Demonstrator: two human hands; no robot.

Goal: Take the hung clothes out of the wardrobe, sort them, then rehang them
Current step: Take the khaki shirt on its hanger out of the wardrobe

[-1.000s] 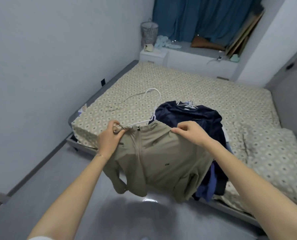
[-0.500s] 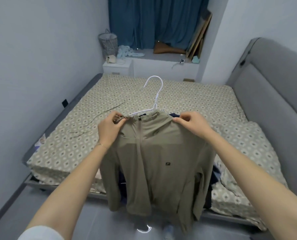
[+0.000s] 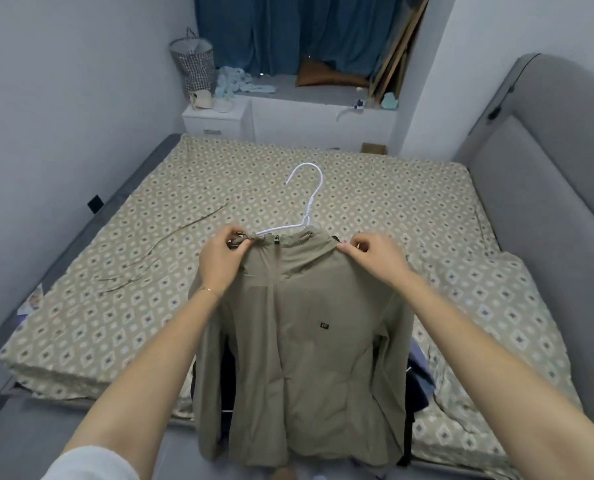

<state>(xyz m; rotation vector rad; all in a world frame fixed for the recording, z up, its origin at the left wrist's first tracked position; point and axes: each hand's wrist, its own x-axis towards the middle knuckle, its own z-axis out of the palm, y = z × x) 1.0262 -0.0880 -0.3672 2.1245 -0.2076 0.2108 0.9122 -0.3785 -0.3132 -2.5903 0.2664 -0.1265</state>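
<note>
Khaki jacket (image 3: 309,341) hangs in the air in front of the person, over the near edge of the bed (image 3: 358,188). Its long axis runs top to bottom, with the collar up and the hem down near the floor. The zipped front and a small dark chest logo face the camera, and both sleeves hang down at the sides.

There is one jacket, and it sits on one white hanger (image 3: 308,206). The hook rises above the collar and opens to the left.

Two hands hold the jacket up by its shoulders. The left hand (image 3: 219,258) pinches the fabric just left of the collar, fingers curled round the shoulder end. The right hand (image 3: 375,258) pinches the other shoulder seam between thumb and fingertips. The collar and hanger neck lie between the two hands, and the rest of the jacket hangs below them.

Behind the jacket, dark clothes (image 3: 418,379) lie on the bed. They are mostly hidden, so I cannot tell how many there are. A grey headboard (image 3: 548,202) stands on the right, and a blue curtain (image 3: 271,29) hangs at the far end of the room.
</note>
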